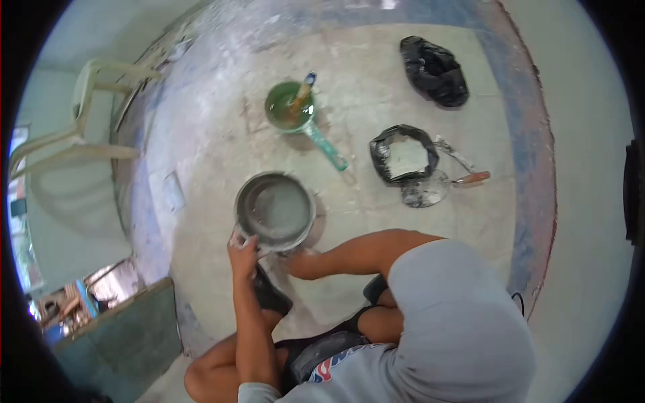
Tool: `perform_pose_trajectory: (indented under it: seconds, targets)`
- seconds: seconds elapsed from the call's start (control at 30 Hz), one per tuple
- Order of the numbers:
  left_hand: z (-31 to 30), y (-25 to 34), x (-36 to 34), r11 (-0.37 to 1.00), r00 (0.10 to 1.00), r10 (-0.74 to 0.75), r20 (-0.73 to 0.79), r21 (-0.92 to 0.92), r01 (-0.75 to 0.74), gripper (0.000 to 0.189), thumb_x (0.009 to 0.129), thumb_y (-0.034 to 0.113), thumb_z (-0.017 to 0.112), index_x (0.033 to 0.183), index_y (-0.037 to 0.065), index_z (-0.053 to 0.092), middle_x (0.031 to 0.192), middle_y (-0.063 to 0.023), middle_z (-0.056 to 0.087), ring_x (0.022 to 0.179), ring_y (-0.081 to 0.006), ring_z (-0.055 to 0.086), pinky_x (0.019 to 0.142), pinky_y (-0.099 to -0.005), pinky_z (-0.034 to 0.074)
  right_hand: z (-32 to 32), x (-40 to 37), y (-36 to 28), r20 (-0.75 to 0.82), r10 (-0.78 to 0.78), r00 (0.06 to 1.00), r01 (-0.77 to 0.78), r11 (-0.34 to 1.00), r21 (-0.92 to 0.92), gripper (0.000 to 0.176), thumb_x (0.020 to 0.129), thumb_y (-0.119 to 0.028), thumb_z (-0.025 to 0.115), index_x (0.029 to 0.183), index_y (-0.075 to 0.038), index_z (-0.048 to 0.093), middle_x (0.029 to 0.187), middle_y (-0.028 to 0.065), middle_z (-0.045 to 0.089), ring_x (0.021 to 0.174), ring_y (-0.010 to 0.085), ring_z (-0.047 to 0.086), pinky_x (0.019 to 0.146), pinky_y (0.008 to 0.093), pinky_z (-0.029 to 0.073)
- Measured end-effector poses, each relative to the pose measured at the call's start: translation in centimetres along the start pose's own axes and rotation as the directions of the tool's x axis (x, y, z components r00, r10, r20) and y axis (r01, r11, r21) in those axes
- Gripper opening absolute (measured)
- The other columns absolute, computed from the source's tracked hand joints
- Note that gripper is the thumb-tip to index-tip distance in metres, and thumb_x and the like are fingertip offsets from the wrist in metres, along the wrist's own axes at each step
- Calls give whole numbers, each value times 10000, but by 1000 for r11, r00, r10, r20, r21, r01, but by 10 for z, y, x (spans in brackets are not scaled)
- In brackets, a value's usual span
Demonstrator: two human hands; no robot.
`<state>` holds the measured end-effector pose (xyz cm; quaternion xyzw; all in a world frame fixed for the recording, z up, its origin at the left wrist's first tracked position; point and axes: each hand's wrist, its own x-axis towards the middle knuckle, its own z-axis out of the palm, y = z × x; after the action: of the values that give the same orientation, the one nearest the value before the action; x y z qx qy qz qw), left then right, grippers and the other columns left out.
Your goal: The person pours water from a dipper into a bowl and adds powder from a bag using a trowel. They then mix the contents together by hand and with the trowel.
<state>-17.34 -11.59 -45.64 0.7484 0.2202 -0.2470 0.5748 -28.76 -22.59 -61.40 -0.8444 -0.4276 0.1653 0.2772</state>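
A round metal pot (312, 213) with a pale grey wet mix (282, 207) in it is in front of my feet. My left hand (243, 254) grips its near left rim, thumb over the edge. My right hand (300, 263) is at the near side of the pot, low by its wall, smeared by motion, its fingers hidden. Beyond the pot is a green dipper (274, 115) with a long handle, holding liquid and a brush (300, 96). To the right, an opened black bag (380, 156) holds white powder (407, 157).
A powdery round-bladed trowel (426, 191) with a wooden handle and a narrow whitened tool (455, 153) lie beside the bag. A crumpled black bag (435, 71) is farther back. A plastic chair (82, 111) stands left, above a low wall (127, 326).
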Motion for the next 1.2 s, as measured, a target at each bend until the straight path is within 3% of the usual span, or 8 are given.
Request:
perform_pose_trajectory:
  seconds: [0.13, 0.3, 0.43, 0.53, 0.6, 0.67, 0.93, 1.2]
  targets:
    - [-12, -15, 7, 1000, 1000, -11, 6, 5, 11, 550, 915, -11, 602, 1449, 63, 492, 1237, -113, 648, 985, -242, 690, 661, -364, 659, 23, 0, 21, -337, -186, 923, 135, 976, -170, 275, 850, -162, 617, 1017, 19, 738, 1094, 188, 694, 1026, 281, 694, 667, 529, 576]
    - [-14, -15, 8, 999, 999, -39, 4, -28, 39, 573, 909, -13, 614, 1459, 73, 479, 1264, -102, 623, 1010, -253, 686, 686, -379, 660, 22, 10, 82, 235, -373, 898, 439, 703, -560, 201, 905, -151, 595, 867, -55, 767, 1206, 93, 698, 1052, 237, 684, 1043, 386, 506]
    - [-17, -17, 11, 996, 999, -38, -30, -77, 36, 567, 906, -16, 614, 1447, 104, 498, 1235, -96, 632, 998, -245, 688, 697, -396, 650, -33, -14, 124, -128, -267, 955, 261, 963, -62, 146, 885, -167, 593, 875, -89, 716, 1009, 113, 736, 971, 273, 696, 861, 429, 565]
    - [-24, -16, 17, 998, 998, -52, -29, -30, 51, 596, 884, 4, 630, 1452, 130, 500, 1171, -74, 629, 978, -242, 654, 771, -464, 628, -29, -20, 144, -310, -80, 947, 253, 780, 572, 207, 912, -179, 557, 1001, -88, 720, 1112, 121, 734, 1051, 279, 688, 960, 435, 546]
    - [-17, -7, 10, 994, 998, -39, -50, -107, 33, 561, 880, 1, 624, 1420, 114, 522, 1104, -67, 641, 934, -218, 658, 747, -443, 632, -75, -41, 141, -178, -309, 934, 258, 930, -260, 253, 942, -187, 528, 1091, -94, 710, 1211, 102, 716, 1149, 298, 658, 1048, 480, 504]
    - [-12, -2, 8, 989, 997, -26, -69, -146, 16, 546, 886, -13, 610, 1415, 97, 528, 1070, -63, 659, 876, -200, 679, 694, -400, 643, -106, -67, 141, -175, -311, 934, 234, 904, -359, 342, 954, -231, 533, 1223, -77, 676, 1341, 112, 644, 1286, 321, 591, 1127, 492, 451]
    - [-10, -25, 0, 992, 993, -116, -5, -49, 115, 483, 887, 22, 633, 1348, 112, 521, 1046, -54, 670, 865, -218, 707, 693, -360, 641, -135, -199, 173, -335, 171, 927, -227, 965, -135, 190, 912, -206, 633, 1059, -90, 661, 1310, 154, 623, 1289, 331, 584, 1215, 518, 359]
    - [-10, -79, 2, 985, 975, -169, 142, 2, 171, 520, 912, -35, 613, 1402, 125, 542, 1174, -62, 673, 942, -226, 710, 700, -408, 657, -170, -254, 145, -536, 87, 840, -193, 971, -144, 232, 760, -67, 763, 969, -91, 665, 1183, 147, 670, 1090, 320, 681, 1189, 524, 407]
